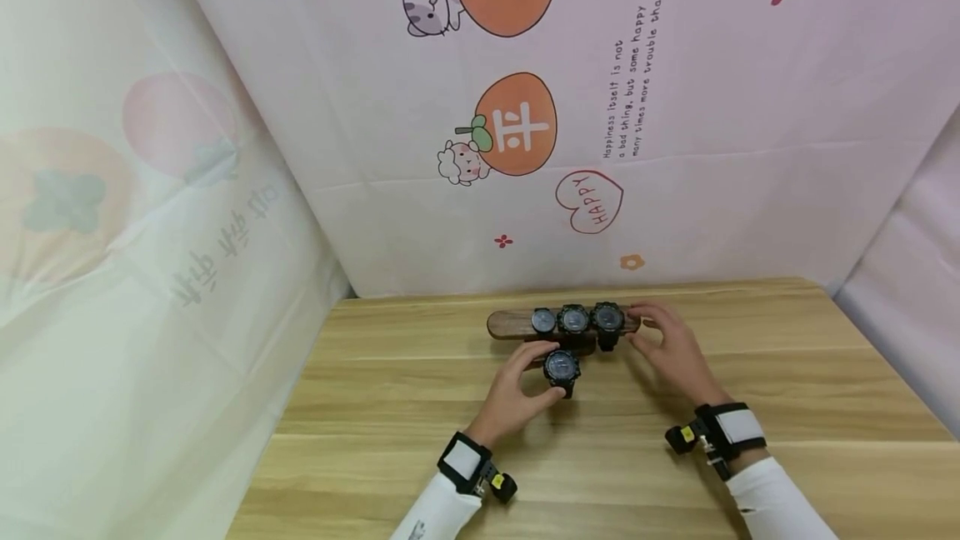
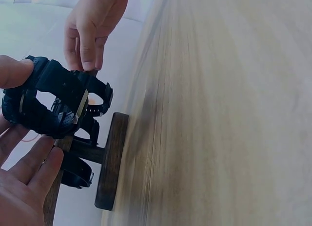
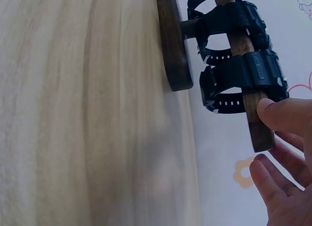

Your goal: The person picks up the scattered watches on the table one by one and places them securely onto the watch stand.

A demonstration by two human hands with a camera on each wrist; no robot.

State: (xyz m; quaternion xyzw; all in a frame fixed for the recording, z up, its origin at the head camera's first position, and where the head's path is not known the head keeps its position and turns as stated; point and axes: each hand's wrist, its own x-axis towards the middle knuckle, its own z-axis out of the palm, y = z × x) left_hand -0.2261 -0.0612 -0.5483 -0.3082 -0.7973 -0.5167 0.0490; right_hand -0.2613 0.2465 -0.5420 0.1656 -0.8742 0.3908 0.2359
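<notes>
My left hand (image 1: pixel 512 400) pinches a black wristwatch (image 1: pixel 562 366) with its strap closed in a loop, between thumb and fingers, in front of a dark wooden watch stand (image 1: pixel 510 324). Three watches hang on the stand's bar: a smaller one (image 1: pixel 543 321), a middle one (image 1: pixel 575 319) and one near the right end (image 1: pixel 608 317). At that end my right hand (image 1: pixel 670 354) grips the bar, its thumb (image 3: pixel 282 114) on the wood in the right wrist view. The left wrist view shows the held watch (image 2: pixel 53 89) near the bar, its strap loop facing the camera.
The stand's base (image 2: pixel 112 162) rests on a wood-grain table (image 1: pixel 405 407) near the back edge. A white printed cloth (image 1: pixel 675 207) hangs behind the table, with another cloth at the left (image 1: pixel 150 340).
</notes>
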